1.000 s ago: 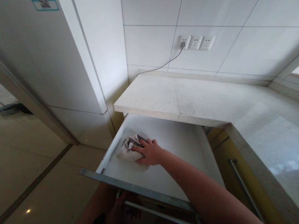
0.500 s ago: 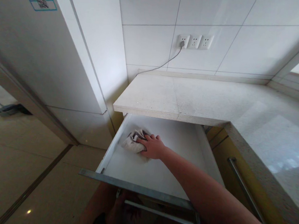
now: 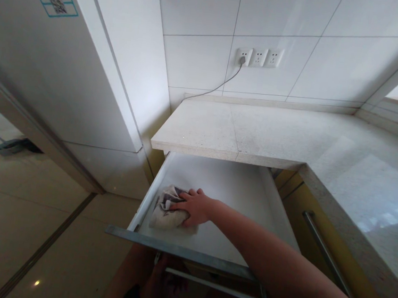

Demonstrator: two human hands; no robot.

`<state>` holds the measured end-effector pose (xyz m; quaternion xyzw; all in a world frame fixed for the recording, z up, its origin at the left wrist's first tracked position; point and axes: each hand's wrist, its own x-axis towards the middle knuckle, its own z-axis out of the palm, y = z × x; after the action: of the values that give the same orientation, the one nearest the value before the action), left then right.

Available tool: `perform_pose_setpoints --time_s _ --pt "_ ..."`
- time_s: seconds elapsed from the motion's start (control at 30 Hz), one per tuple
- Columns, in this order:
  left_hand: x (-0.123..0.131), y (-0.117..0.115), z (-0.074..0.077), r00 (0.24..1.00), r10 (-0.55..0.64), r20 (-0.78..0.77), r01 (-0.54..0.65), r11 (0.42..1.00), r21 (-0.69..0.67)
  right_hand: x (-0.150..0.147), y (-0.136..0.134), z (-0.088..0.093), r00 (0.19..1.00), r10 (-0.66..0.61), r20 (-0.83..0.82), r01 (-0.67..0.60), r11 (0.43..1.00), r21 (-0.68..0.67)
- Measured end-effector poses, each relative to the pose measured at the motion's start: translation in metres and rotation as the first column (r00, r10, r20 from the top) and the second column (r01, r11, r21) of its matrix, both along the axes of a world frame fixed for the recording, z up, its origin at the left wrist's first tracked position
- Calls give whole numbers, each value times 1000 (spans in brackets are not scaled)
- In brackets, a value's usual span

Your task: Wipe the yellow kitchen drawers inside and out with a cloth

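Observation:
A crumpled whitish cloth with dark patches lies on the drawer floor, near the front left corner. My right hand presses on it from above, fingers spread over its right side and gripping it against the surface. The white drawer is pulled out from under the countertop. Below its front edge, in shadow, my left hand is wrapped round the left end of the metal drawer handle. A dark band circles the left wrist.
The pale stone countertop overhangs the drawer and turns toward me on the right. A cabinet with a bar handle stands below it. To the left rises a tall white cabinet. A grey cord runs to a wall socket.
My right hand has slid the cloth toward me and slightly left, closer to the drawer's front. My left hand stays at the handle.

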<state>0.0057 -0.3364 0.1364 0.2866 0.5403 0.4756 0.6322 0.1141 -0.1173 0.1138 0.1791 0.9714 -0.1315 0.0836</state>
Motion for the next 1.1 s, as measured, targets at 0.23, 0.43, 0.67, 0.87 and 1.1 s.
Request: perform_pose_setpoints --time_s 0.23,0.43,0.67,0.87,1.1 --pt "-7 7 4 992 -122 9 122 992 -9 3 9 -7 994 -101 -43 104 991 79" --pt "3 0 -1 998 -48 29 45 995 86 16 27 -19 907 -416 -72 422 890 173" --pt "1 5 -22 999 -38 31 32 985 167 20 29 -25 864 -500 -55 501 850 164" --pt "-14 8 -35 999 -8 44 2 989 147 5 6 -8 985 -173 26 172 984 55" --pt "-50 21 -32 998 63 10 -63 995 76 -12 -18 4 992 122 19 -121 991 -52"
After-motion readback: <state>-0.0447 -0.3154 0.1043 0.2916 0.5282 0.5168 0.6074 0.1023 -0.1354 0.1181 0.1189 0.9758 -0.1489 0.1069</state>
